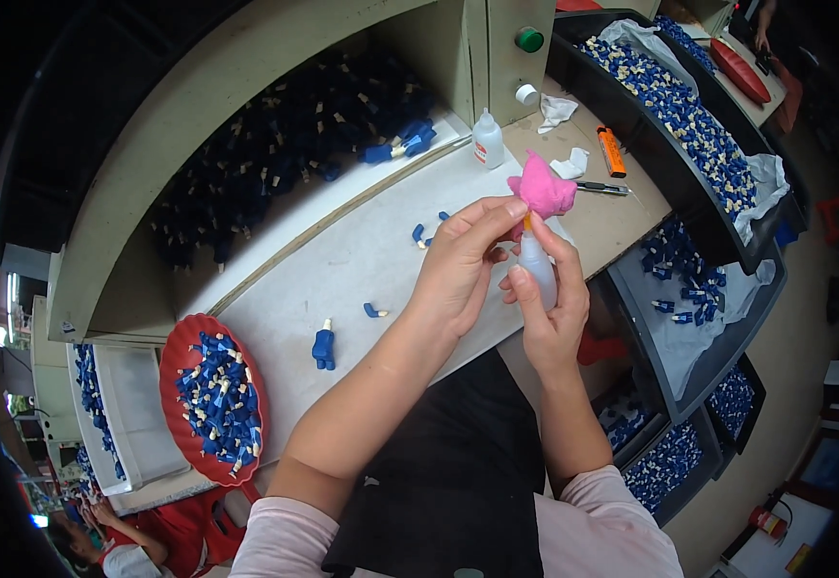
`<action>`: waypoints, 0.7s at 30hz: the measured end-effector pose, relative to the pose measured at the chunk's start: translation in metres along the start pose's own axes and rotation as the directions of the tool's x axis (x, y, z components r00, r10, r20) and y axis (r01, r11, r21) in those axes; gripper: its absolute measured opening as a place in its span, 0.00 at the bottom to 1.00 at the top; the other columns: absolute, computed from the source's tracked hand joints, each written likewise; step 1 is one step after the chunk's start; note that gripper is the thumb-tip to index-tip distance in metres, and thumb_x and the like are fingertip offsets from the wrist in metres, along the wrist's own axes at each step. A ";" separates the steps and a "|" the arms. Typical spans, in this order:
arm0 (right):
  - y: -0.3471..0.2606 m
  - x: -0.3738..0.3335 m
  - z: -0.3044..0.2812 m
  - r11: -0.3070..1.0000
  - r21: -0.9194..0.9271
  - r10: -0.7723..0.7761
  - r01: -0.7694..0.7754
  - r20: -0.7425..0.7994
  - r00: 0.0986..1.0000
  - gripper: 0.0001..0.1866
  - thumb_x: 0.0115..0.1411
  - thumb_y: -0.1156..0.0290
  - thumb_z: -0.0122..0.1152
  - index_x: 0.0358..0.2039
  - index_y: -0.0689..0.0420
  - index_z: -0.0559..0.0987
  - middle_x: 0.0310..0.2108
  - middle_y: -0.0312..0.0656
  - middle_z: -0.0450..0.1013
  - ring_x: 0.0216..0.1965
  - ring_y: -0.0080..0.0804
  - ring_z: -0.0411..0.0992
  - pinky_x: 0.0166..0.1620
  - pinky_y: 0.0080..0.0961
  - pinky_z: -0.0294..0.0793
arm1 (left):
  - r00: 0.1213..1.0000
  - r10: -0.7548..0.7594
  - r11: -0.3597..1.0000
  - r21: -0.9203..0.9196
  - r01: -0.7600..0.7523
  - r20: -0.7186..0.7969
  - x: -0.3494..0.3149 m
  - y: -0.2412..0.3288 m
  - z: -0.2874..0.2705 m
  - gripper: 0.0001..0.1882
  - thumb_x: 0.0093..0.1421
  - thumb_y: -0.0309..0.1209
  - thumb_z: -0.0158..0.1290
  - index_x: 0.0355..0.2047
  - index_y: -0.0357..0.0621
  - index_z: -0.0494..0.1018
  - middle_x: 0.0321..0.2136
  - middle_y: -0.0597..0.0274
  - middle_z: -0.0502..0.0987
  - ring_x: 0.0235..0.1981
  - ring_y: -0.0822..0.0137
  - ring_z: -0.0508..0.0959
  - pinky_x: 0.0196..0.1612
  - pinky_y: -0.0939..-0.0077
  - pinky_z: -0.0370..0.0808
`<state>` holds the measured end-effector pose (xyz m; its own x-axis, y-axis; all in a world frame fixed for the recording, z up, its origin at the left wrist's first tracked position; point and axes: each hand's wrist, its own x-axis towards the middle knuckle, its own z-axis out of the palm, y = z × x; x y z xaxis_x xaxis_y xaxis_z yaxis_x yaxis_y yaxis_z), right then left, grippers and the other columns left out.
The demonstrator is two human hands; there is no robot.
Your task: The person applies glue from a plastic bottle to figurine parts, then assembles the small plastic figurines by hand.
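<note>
Up over the far part of the white work surface point(275, 299), both my hands meet at a small translucent squeeze bottle point(535, 260) with an orange-yellow tip. My right hand point(556, 313) is closed around the bottle's body. A pink cloth point(547, 188) is pinched in my left hand point(460, 260), its fingers right at the bottle's tip. The fingers hide part of the tip. Lying on the surface to the left are a headless blue toy figure body point(324, 349) with a pale neck, a small blue arm piece point(374, 310) and more small blue pieces point(419, 235).
Another squeeze bottle point(487, 143) stands by the cabinet point(506, 87). An orange lighter point(611, 151), a pen point(603, 188) and white tissue point(556, 113) lie at the right. A red basket point(169, 395) of parts sits left. Dark crates point(622, 125) hold many blue pieces. Someone sits lower left.
</note>
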<state>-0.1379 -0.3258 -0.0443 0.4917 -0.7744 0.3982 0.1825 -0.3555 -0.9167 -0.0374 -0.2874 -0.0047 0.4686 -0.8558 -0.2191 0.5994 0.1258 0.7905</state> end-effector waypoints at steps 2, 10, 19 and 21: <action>0.001 -0.001 0.001 0.997 -0.064 -0.038 0.037 -0.006 0.999 0.18 0.50 0.76 0.51 0.43 0.62 0.68 0.34 0.44 0.68 0.27 0.26 0.69 0.31 0.17 0.68 | 1.000 0.018 0.999 0.027 -0.018 0.001 0.000 -0.005 -0.002 0.06 0.51 0.34 0.50 0.25 0.45 0.70 0.23 0.71 0.69 0.25 0.80 0.65 0.28 0.86 0.59; 0.000 -0.006 -0.001 0.954 0.281 0.144 -0.102 -0.131 0.981 0.15 0.52 0.77 0.50 0.42 0.63 0.67 0.31 0.39 0.68 0.24 0.16 0.64 0.24 0.11 0.63 | 0.988 0.124 0.984 -0.116 -0.135 -0.092 0.005 -0.025 0.021 0.02 0.51 0.26 0.49 0.25 0.41 0.68 0.23 0.66 0.68 0.21 0.79 0.65 0.20 0.88 0.62; -0.004 -0.010 -0.027 0.935 0.317 0.223 -0.159 -0.177 0.959 0.15 0.52 0.78 0.49 0.42 0.63 0.66 0.29 0.40 0.66 0.20 0.16 0.62 0.21 0.10 0.62 | 0.992 0.098 0.986 -0.128 -0.109 -0.085 0.032 -0.025 0.049 0.05 0.49 0.29 0.50 0.24 0.40 0.70 0.20 0.68 0.68 0.20 0.79 0.63 0.23 0.86 0.60; 0.001 -0.020 -0.030 0.922 0.350 0.235 -0.166 -0.165 0.958 0.15 0.53 0.78 0.48 0.43 0.63 0.66 0.29 0.40 0.66 0.20 0.17 0.63 0.21 0.11 0.62 | 0.973 0.212 0.974 -0.067 -0.219 -0.091 0.051 -0.012 0.055 0.07 0.48 0.32 0.50 0.25 0.41 0.71 0.19 0.69 0.68 0.18 0.78 0.61 0.22 0.85 0.58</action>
<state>-0.1730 -0.3261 -0.0527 0.3736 -0.9116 0.1714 0.3841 -0.0162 -0.9231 -0.0567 -0.3604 0.0060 0.6424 -0.7601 -0.0978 0.5244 0.3430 0.7793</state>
